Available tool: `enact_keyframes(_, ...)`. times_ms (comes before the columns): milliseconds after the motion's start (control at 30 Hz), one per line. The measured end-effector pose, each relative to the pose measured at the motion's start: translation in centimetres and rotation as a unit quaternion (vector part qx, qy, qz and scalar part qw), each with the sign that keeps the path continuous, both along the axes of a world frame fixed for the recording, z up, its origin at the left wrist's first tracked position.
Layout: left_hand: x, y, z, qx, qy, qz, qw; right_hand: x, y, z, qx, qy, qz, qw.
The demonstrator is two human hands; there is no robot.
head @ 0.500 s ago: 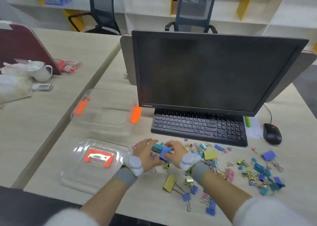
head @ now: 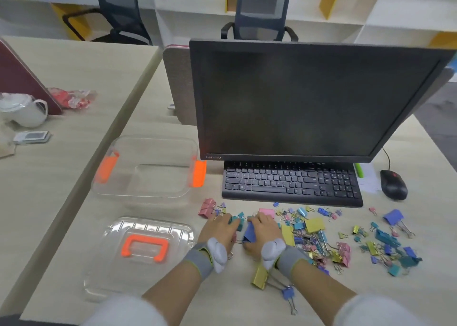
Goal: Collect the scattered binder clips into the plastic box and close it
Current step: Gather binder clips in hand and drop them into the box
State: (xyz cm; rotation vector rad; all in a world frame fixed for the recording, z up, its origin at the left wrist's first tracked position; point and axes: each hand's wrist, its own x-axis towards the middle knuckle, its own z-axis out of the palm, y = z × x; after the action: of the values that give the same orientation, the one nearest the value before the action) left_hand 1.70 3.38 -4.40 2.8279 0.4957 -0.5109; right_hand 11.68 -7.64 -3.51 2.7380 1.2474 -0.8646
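Note:
Several coloured binder clips [head: 314, 236] lie scattered on the desk in front of the keyboard. My left hand [head: 220, 229] and my right hand [head: 262, 231] rest side by side on the desk, cupped around a small bunch of clips: teal ones [head: 236, 223] under the left fingers, a blue one [head: 249, 234] under the right. The clear plastic box [head: 148, 192] with orange latches stands open and holds nothing, to the left of the keyboard. Its clear lid [head: 118, 283] with an orange handle lies flat in front of it.
A black monitor [head: 309, 98] and keyboard [head: 291, 184] stand behind the clips, a mouse [head: 393, 184] at the right. A yellow clip [head: 259, 277] and a blue clip [head: 288, 293] lie under my right wrist. A white jug [head: 27, 113] sits on the neighbouring desk.
The camera view has shifted, with both hands still together on the same bunch of clips. The hands have pressed lower onto the desk around the teal and blue clips.

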Motion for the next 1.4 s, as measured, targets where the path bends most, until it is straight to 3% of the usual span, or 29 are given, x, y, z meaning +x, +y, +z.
enact_keyframes(167, 0.4, 0.3, -0.2, -0.056, -0.027, 0.022, 0.998, 0.1, -0.4, 0.2, 0.078, 0.049, -0.091, 0.992)
enact_keyframes(267, 0.8, 0.7, 0.1, -0.077, -0.038, 0.025, 0.996, 0.3, -0.3, 0.4, 0.128, 0.109, -0.164, 0.972)
enact_keyframes(433, 1.2, 1.4, 0.3, -0.081, -0.045, 0.057, 0.994, 0.5, 0.0, 0.8, 0.189, 0.133, -0.234, 0.944)
enact_keyframes(600, 1.0, 1.7, 0.7, -0.147, -0.066, 0.097, 0.982, 0.4, 0.6, 1.1, 0.228, 0.181, -0.285, 0.913)
enact_keyframes(833, 0.5, 1.6, 2.6, -0.279, -0.217, 0.196, 0.915, -0.2, 1.9, 1.6, 0.292, 0.319, -0.372, 0.821)
enact_keyframes(967, 0.5, 2.3, 4.4, -0.371, -0.277, 0.258, 0.848, -0.6, 2.8, 3.1, 0.325, 0.407, -0.421, 0.743)
enact_keyframes(1067, 0.4, 3.3, 6.4, -0.417, -0.293, 0.289, 0.81, -0.4, 3.8, 5.3, 0.336, 0.468, -0.409, 0.708)
enact_keyframes(1133, 0.3, 4.3, 8.2, -0.448, -0.311, 0.298, 0.784, -0.1, 4.8, 7.1, 0.345, 0.492, -0.383, 0.702)
enact_keyframes(1267, -0.3, 8.0, 11.6, -0.428, -0.364, 0.296, 0.772, -0.1, 8.4, 10.3, 0.354, 0.506, -0.328, 0.715)
enact_keyframes(1400, -1.5, 12.6, 13.3, -0.43, -0.385, 0.373, 0.726, -1.5, 14.0, 12.5, 0.358, 0.503, -0.329, 0.715)
